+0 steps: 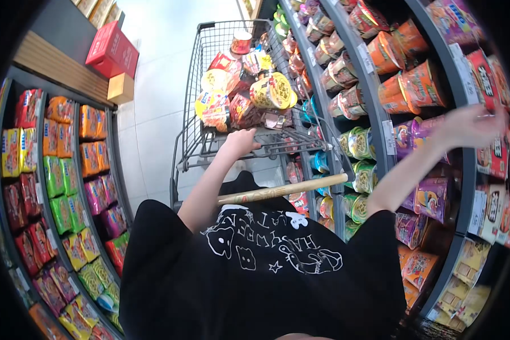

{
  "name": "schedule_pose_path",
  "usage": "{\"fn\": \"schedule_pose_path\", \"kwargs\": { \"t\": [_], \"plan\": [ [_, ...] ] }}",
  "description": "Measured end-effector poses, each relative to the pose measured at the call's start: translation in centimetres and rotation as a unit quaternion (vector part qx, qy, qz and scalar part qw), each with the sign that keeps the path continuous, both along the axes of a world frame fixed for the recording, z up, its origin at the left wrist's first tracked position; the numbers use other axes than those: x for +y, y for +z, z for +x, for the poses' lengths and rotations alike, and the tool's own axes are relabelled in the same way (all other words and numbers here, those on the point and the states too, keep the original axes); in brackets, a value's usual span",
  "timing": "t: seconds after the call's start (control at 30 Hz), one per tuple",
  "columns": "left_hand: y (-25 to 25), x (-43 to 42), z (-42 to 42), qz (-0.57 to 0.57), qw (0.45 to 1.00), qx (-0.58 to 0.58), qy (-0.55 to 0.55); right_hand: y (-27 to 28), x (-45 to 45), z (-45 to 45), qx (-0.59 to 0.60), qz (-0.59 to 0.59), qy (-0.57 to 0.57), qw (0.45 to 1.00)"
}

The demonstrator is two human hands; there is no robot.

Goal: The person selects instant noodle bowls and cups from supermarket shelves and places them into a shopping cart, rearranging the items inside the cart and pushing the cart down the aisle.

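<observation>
My left hand (241,143) is at the rear edge of a wire shopping cart (209,26), its fingers curled over the cart's frame and partly hidden. In the basket lie a yellow noodle tub (271,90), a red and white cup (241,42), and several bright food packets. Out to the right, my right hand (476,127) reaches to the shelf in front of red noodle packs (484,76). Its fingers look apart, a little blurred, and nothing shows in them. Whether they touch a pack is unclear.
The cart's pale handle (283,190) crosses in front of my body. Shelves of noodle cups (416,88) run close along the right. Packet shelves (59,136) stand at left, with a red box (112,51) and a small wooden block (120,89) beyond. Pale tiled floor (153,122) lies between.
</observation>
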State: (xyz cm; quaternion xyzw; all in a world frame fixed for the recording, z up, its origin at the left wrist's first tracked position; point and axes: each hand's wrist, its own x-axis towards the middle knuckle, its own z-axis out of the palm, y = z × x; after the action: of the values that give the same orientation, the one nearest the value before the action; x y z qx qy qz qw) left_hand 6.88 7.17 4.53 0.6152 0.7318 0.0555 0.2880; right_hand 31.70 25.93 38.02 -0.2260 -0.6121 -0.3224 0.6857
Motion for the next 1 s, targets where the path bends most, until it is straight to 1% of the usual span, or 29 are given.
{"fn": "schedule_pose_path", "kwargs": {
  "t": [0.03, 0.07, 0.1, 0.13, 0.17, 0.2, 0.23, 0.27, 0.3, 0.33, 0.37, 0.4, 0.43, 0.47, 0.53, 0.57, 0.6, 0.63, 0.67, 0.73, 0.77, 0.8, 0.83, 0.87, 0.9, 0.93, 0.97, 1.0],
  "plan": [
    [-0.1, 0.0, 0.0, 0.009, 1.0, 0.002, -0.003, -4.6, -0.8, -2.0, 0.019, -0.237, -0.024, 0.971],
    [-0.3, 0.0, 0.0, 0.019, 1.0, 0.004, -0.007, -7.3, -2.1, -5.5, -0.123, -0.217, 0.085, 0.965],
    [-0.5, 0.0, 0.0, 0.019, 1.0, 0.009, -0.007, -14.7, -1.7, -7.6, -0.034, -0.455, 0.167, 0.874],
    [-0.8, -0.1, -0.1, 0.013, 1.0, 0.007, -0.004, -15.9, -3.6, -10.6, -0.238, -0.445, 0.195, 0.841],
    [-0.9, 0.0, -0.3, 0.015, 1.0, 0.0, -0.001, -21.5, -3.2, -11.9, -0.352, -0.612, 0.228, 0.671],
    [-1.1, -0.1, -0.3, 0.017, 1.0, -0.007, 0.002, -25.5, -4.9, -12.8, -0.429, -0.67, 0.248, 0.553],
    [-1.1, -0.2, -0.5, 0.013, 1.0, -0.009, 0.003, -29.7, -5.3, -14.5, -0.552, -0.678, 0.233, 0.425],
    [-1.0, -0.2, -1.0, -0.013, 0.999, 0.0, 0.034, -33.2, -6.6, -15.7, -0.62, -0.677, 0.187, 0.349],
    [-0.8, -0.2, -1.8, -0.037, 0.997, 0.01, 0.065, -37.8, -7.9, -16.2, -0.6, -0.695, 0.211, 0.336],
    [-0.7, 0.0, -2.6, -0.06, 0.993, 0.021, 0.096, -39.9, -10.0, -16.9, -0.566, -0.717, 0.173, 0.369],
    [-0.9, 0.1, -3.5, -0.073, 0.984, 0.038, 0.155, -45.9, -9.5, -16.9, -0.559, -0.718, 0.269, 0.315],
    [-0.5, -0.1, -4.8, -0.105, 0.976, 0.025, 0.188, -40.9, -9.1, -17.9, -0.611, -0.724, 0.236, 0.216],
    [-1.5, -0.3, -6.2, -0.092, 0.963, 0.01, 0.252, -40.8, -9.5, -17.6, -0.58, -0.733, 0.232, 0.271],
    [-1.5, -0.4, -7.6, -0.105, 0.952, -0.017, 0.286, -40.8, -9.5, -17.5, -0.547, -0.737, 0.227, 0.328],
    [-4.6, -0.7, -10.8, -0.08, 0.931, -0.039, 0.355, -38.9, -9.6, -18.1, -0.608, -0.732, 0.154, 0.266],
    [-5.2, -0.5, -11.7, -0.055, 0.913, -0.075, 0.397, -39.0, -9.7, -18.2, -0.617, -0.724, 0.167, 0.259],
    [-6.2, -0.3, -12.7, -0.031, 0.894, -0.111, 0.434, -40.7, -9.7, -18.2, -0.609, -0.722, 0.201, 0.258],
    [-11.0, -0.2, -14.7, -0.035, 0.842, -0.202, 0.498, -40.2, -9.7, -18.2, -0.604, -0.726, 0.204, 0.259],
    [-12.7, -0.1, -15.1, -0.047, 0.77, -0.301, 0.561, -39.7, -9.7, -18.1, -0.599, -0.729, 0.205, 0.26],
    [-13.7, -0.7, -14.6, -0.016, 0.659, -0.473, 0.584, -39.4, -9.7, -18.0, -0.584, -0.743, 0.194, 0.262],
    [-19.7, -1.9, -16.5, -0.042, 0.666, -0.464, 0.583, -39.8, -9.7, -18.1, -0.585, -0.74, 0.197, 0.268],
    [-24.7, -2.5, -18.5, -0.067, 0.674, -0.455, 0.579, -39.1, -9.7, -18.2, -0.585, -0.744, 0.191, 0.259],
    [-17.8, -1.2, -14.2, 0.02, 0.667, -0.366, 0.649, -39.0, -9.6, -18.3, -0.583, -0.747, 0.19, 0.259],
    [-28.6, -1.3, -16.7, 0.02, 0.697, -0.265, 0.666, -39.1, -9.7, -18.3, -0.582, -0.75, 0.188, 0.254],
    [-28.0, -1.0, -16.8, 0.035, 0.683, -0.322, 0.654, -38.6, -9.7, -18.2, -0.578, -0.757, 0.178, 0.249],
    [-26.3, -1.1, -17.1, 0.05, 0.665, -0.376, 0.643, -38.8, -9.8, -18.0, -0.576, -0.759, 0.177, 0.245],
    [-24.7, -0.4, -17.5, 0.009, 0.763, -0.223, 0.606, -39.0, -9.9, -18.1, -0.581, -0.757, 0.179, 0.239],
    [-22.2, 0.2, -17.7, 0.009, 0.762, -0.222, 0.608, -39.2, -9.8, -18.4, -0.588, -0.752, 0.182, 0.235]
  ]
}}
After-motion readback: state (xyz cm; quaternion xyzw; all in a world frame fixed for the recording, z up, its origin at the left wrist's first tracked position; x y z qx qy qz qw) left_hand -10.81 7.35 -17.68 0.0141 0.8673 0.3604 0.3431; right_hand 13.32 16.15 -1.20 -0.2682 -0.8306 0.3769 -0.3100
